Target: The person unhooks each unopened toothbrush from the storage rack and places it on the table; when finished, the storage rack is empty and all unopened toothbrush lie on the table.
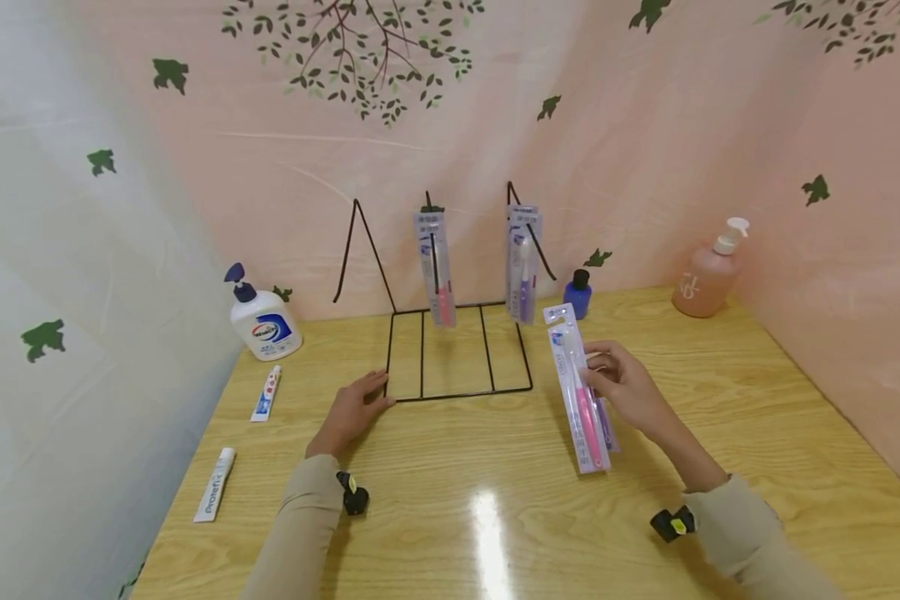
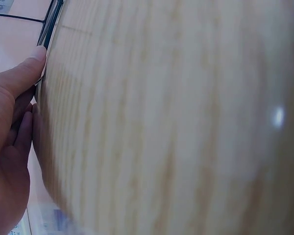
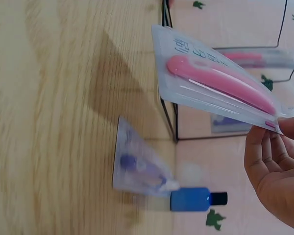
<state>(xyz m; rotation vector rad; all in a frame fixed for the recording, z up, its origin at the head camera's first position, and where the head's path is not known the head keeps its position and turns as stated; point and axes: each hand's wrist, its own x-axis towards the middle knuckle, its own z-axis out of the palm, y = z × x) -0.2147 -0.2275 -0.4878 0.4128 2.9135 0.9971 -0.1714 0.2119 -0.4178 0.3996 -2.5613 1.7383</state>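
My right hand (image 1: 626, 392) pinches a packaged pink toothbrush (image 1: 581, 400) by the side of its clear blister pack, held tilted above the table, right of the black wire rack (image 1: 465, 394). A packaged purple toothbrush (image 3: 139, 166) lies behind it, mostly hidden in the head view. My left hand (image 1: 352, 412) holds the rack's front left corner between thumb and fingers, low at the tabletop. On the rack's middle hook hangs a packaged pink toothbrush (image 1: 438, 275); purple toothbrush packs (image 1: 523, 275) hang on the right hook. The left hook carries nothing.
A white pump bottle (image 1: 266, 325) and two tubes, a small one (image 1: 266, 393) and a longer white one (image 1: 215, 485), are on the left. A blue bottle (image 1: 578, 296) stands right of the rack, and a pink pump bottle (image 1: 705, 279) at the back right. Cloth walls surround the table.
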